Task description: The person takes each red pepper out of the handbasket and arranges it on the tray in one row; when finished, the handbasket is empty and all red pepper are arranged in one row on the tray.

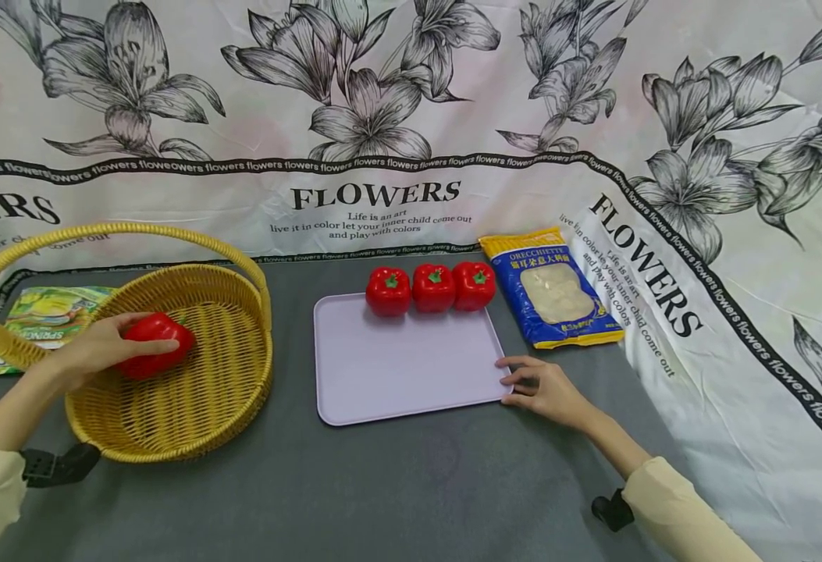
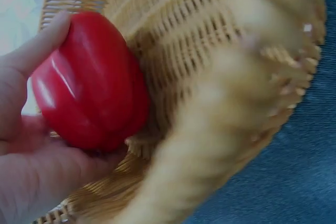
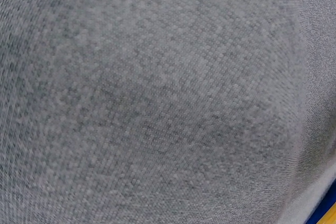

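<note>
A red bell pepper (image 2: 92, 82) is in my left hand (image 1: 97, 347), which grips it with the thumb on one side and the fingers around the other. In the head view this pepper is over the left part of a yellow wicker basket (image 1: 221, 375) with an arched handle. My right hand (image 1: 547, 390) rests its fingertips on the right edge of a pale lilac tray (image 1: 403, 367), near the front corner. Three more red bell peppers (image 1: 434, 288) stand side by side along the tray's back edge, green stems upward. The right wrist view has only grey cloth and a packet's corner.
A blue and yellow orecchiette packet (image 1: 558, 293) lies right of the peppers. Behind the basket is a green and yellow packet (image 1: 48, 312), partly hidden by it. The basket's handle (image 1: 122, 229) arches up beside my left arm. Flower-printed cloth (image 1: 375, 207) rises at the back.
</note>
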Motion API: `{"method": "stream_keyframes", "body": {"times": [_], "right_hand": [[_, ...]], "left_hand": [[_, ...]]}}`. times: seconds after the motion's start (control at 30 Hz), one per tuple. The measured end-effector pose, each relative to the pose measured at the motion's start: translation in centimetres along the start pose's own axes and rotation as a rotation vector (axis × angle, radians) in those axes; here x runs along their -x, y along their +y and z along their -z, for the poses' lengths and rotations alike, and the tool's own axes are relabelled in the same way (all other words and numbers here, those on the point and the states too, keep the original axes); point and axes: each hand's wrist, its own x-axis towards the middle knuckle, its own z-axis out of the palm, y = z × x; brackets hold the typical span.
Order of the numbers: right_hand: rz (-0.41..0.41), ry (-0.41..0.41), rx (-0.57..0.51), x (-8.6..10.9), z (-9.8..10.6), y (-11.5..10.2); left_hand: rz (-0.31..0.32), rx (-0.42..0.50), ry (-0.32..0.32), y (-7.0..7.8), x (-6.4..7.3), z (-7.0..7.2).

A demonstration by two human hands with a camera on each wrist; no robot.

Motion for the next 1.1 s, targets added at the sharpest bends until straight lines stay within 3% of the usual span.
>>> {"method": "stream_keyframes", "body": {"times": [0.17, 0.4, 0.53, 0.7, 0.87, 1.1], "right_hand": [[-0.005, 0.003, -0.002, 0.1, -0.3, 1.9], [-0.008, -0.010, -0.011, 0.1, 0.4, -1.7], [0.003, -0.005, -0.009, 0.0, 0.2, -0.8], [0.025, 0.019, -0.001, 0.1, -0.4, 1.8], [0.029, 0.011, -0.018, 0.4, -0.8, 2.5], [-0.006, 0.012, -0.005, 0.0, -0.5, 2.3]], "left_hand": [[-0.025, 0.040, -0.052, -0.1, -0.3, -1.2], [-0.073, 0.000, -0.062, -0.2, -0.4, -1.7], [-0.088, -0.015, -0.065, -0.3, -0.4, -1.7], [-0.099, -0.048, -0.032, -0.3, -0.3, -1.6], [-0.120, -0.086, 0.020, -0.1, 0.3, -1.4], [-0.169, -0.001, 0.061, 0.3, 0.6, -1.4]]}}
